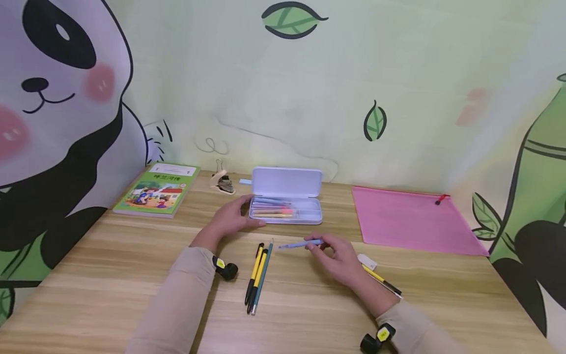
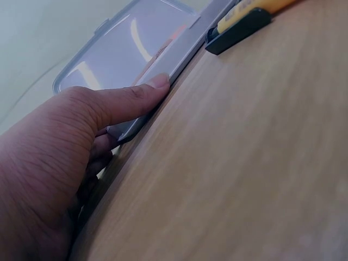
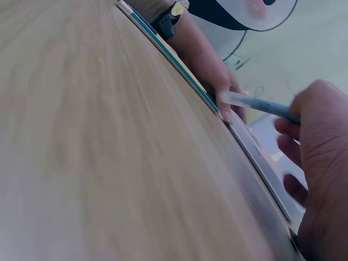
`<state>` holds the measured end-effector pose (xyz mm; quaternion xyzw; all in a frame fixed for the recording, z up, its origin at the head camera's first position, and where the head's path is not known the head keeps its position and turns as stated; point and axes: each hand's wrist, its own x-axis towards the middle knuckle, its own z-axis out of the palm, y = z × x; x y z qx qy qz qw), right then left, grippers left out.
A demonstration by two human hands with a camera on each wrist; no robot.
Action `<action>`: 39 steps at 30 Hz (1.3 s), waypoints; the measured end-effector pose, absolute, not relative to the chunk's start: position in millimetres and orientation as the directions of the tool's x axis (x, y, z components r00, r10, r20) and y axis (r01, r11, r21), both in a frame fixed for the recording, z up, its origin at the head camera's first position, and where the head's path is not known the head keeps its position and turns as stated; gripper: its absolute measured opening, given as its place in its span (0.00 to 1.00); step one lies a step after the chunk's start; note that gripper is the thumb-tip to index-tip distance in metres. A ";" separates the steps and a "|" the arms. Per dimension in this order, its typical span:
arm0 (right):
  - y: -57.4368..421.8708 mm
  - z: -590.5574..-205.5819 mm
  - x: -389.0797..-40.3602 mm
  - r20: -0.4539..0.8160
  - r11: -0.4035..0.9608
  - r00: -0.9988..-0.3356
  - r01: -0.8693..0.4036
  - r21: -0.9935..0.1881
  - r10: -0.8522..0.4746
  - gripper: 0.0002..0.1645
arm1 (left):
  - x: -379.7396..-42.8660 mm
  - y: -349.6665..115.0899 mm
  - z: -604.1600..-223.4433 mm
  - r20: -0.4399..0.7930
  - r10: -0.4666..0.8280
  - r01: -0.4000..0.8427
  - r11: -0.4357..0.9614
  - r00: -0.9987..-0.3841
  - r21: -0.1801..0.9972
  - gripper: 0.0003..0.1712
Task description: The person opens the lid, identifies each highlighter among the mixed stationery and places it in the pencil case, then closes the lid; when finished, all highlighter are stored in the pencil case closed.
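Observation:
A pale lavender pencil case (image 1: 286, 183) stands on the table with its lid raised; several pens and pencils in pink, blue and tan lie in its tray. At its left end my left hand (image 1: 231, 216) grips the corner, thumb along the front edge (image 2: 157, 81) and the other fingers round the side, partly hidden. My right hand (image 1: 338, 260) pinches a light blue pen (image 1: 294, 244) between thumb and fingers, just in front of the case and above the table. In the right wrist view, the blue pen (image 3: 261, 105) points toward the left hand.
Two yellow-and-black pens (image 1: 255, 275) and a teal pencil (image 1: 264, 275) lie in front of the case. Beside the right wrist are a white eraser (image 1: 367, 261) and another yellow pen (image 1: 382, 280). A pink zip pouch (image 1: 415, 221) lies right, a green book (image 1: 156, 191) left.

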<state>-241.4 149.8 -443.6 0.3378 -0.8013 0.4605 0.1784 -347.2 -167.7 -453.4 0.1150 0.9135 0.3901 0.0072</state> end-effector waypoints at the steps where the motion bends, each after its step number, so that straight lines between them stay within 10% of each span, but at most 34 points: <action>1: 146.3 -444.9 -244.3 0.612 0.353 -0.708 -0.706 -0.614 -0.353 0.10 | -347.1 -168.0 -453.1 0.077 0.216 0.206 0.671 -0.973 0.712 0.62; 15: 86.4 -443.3 -310.6 0.651 0.485 -0.749 -0.617 -0.619 -0.123 0.10 | -347.9 -166.8 -453.5 0.075 0.219 0.203 0.651 -0.973 0.731 0.62; 39: 83.5 -449.4 -359.0 0.547 0.668 -0.813 -0.521 -0.532 -0.199 0.11 | -346.9 -165.9 -450.1 0.073 0.211 0.198 0.665 -0.975 0.720 0.59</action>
